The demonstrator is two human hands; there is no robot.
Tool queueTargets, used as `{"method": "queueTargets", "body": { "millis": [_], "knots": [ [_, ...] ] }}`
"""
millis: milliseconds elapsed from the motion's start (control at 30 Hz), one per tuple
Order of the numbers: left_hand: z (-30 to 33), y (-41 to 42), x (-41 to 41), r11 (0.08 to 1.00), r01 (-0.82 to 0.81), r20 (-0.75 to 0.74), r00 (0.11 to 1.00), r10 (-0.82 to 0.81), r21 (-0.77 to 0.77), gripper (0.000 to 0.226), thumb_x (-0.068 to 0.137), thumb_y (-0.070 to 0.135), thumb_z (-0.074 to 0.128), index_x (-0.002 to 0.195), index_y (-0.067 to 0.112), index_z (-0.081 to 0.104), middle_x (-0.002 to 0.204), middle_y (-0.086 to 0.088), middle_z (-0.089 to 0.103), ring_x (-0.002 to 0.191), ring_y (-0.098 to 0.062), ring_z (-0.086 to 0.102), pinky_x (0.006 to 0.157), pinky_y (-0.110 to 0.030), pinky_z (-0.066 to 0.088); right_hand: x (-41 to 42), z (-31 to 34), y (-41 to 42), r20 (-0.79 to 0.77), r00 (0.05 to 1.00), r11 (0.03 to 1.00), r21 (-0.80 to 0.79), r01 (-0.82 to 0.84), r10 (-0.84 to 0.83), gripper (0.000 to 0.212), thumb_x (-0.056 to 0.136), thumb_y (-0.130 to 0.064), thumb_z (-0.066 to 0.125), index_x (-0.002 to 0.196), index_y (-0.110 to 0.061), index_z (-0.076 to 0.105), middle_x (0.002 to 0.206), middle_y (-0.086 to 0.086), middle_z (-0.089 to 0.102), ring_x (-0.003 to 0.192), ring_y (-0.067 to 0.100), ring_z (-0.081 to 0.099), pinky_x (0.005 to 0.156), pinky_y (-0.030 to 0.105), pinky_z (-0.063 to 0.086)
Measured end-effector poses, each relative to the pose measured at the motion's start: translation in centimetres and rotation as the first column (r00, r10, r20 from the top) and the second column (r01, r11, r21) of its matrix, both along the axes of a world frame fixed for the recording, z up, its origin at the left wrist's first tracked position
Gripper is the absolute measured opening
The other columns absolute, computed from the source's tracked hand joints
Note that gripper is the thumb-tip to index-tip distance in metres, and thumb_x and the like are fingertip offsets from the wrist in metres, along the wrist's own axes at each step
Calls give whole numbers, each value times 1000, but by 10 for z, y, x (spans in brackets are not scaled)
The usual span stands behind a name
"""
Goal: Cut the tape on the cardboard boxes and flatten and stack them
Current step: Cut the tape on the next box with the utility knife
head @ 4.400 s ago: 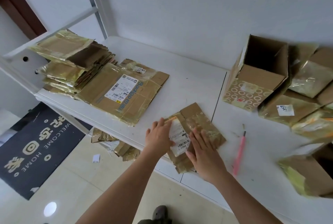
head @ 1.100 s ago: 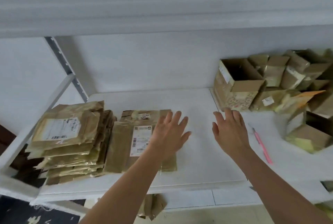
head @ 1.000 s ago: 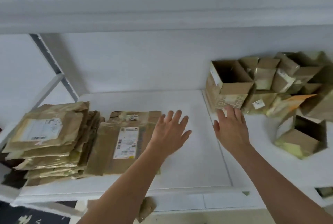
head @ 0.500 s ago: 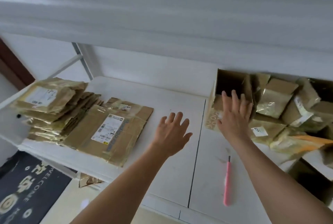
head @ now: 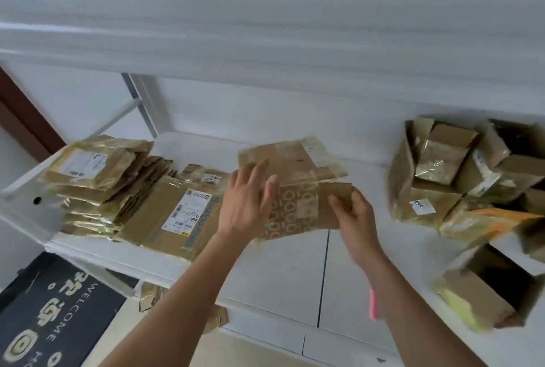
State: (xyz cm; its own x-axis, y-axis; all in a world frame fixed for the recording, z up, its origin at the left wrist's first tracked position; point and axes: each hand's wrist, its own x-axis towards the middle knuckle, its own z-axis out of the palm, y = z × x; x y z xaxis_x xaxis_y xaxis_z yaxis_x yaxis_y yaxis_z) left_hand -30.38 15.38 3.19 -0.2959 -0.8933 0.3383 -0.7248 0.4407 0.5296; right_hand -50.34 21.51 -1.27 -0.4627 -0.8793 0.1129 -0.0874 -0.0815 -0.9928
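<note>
Since half a second ago the open box with the ring pattern has left the pile on the right and is now a flattened box (head: 298, 189) held up between both hands above the middle of the white worktop (head: 283, 272). Nearest the viewer, two bare forearms reach forward from the bottom edge. One pink cutter (head: 374, 304) lies on the worktop just beside the right forearm, mostly hidden by it. To the near right sits one open box (head: 489, 290) on its side, its dark inside facing left. The right hand (head: 355, 213) pinches a plain brown flap at the flattened box's right end, thumb on top and fingers curled beneath. The left hand (head: 244, 204) lies against the box's left part with its fingers straight and slightly spread, the palm facing the cardboard. To the left, one large flattened carton (head: 174, 213) with a white label lies on the worktop, and beyond it stands one stack of flattened boxes (head: 97, 181), too many layers to count. Far right, a heap of taped boxes (head: 460, 178) rests against the white wall; about six show, though blur makes the count unsure. Below left, one dark doormat (head: 44, 313) lies on the floor.
</note>
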Motion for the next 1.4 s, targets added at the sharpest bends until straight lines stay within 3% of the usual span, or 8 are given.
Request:
{"method": "queueTargets", "body": {
  "millis": [133,200,333,433,500,700,1167,1400],
  "knots": [
    [21,-2,-1,984,170,-147,973,-176,-52,45,98,40,46,126,9,61,127,-4,59,102,-18,62,89,-35,51,39,-39,24,590,780,967,247,68,-206,4,94,-20,63,96,-18,64,92,7,68,74,16,67,70,35,59],
    [21,0,-12,965,254,-94,961,-260,-72,38,94,29,61,128,10,61,129,-2,57,100,-17,62,87,-33,51,43,-49,35,545,780,922,374,102,-308,13,92,-33,66,92,-20,63,78,0,59,51,6,55,41,21,44],
    [12,9,-39,942,320,-45,947,-317,101,66,89,36,68,146,19,41,149,5,38,132,-19,41,110,-36,35,18,-55,51,501,790,885,452,108,-353,9,94,-24,64,95,-17,60,115,5,65,74,17,69,58,34,56],
    [3,22,-58,924,364,153,913,-378,116,68,90,48,62,150,38,31,158,12,25,147,-19,15,117,-54,13,-8,-63,73,11,968,742,643,186,-252,23,98,-11,54,118,-1,57,117,13,62,81,29,68,74,41,56],
    [-4,31,-68,899,415,277,855,-438,141,66,92,48,58,150,45,26,160,15,18,149,-17,4,114,-62,7,-25,-72,89,-482,870,651,629,425,-102,29,92,-9,54,119,3,57,115,23,61,99,36,62,82,41,52],
    [-16,46,-87,890,441,390,804,-450,117,75,89,50,60,152,43,20,163,12,12,151,-16,1,116,-57,-3,-41,-90,107,-616,748,646,680,347,247,45,93,-27,61,131,-17,38,122,12,45,106,31,59,72,33,47],
    [-12,99,-112,970,-17,476,873,-105,244,78,80,77,50,144,62,8,163,-3,-8,146,-44,-16,102,-58,42,-123,18,89,-177,984,985,172,27,4,42,99,6,35,129,-8,61,101,13,58,78,18,59,68,16,47],
    [-15,152,-135,983,-52,501,864,-45,178,82,79,77,50,147,57,9,163,-6,-3,147,-45,-9,95,-55,50,-111,64,79,-221,959,976,-86,-202,179,8,89,-17,71,93,-14,64,90,-6,66,83,8,60,72,16,48]
  ]
}}
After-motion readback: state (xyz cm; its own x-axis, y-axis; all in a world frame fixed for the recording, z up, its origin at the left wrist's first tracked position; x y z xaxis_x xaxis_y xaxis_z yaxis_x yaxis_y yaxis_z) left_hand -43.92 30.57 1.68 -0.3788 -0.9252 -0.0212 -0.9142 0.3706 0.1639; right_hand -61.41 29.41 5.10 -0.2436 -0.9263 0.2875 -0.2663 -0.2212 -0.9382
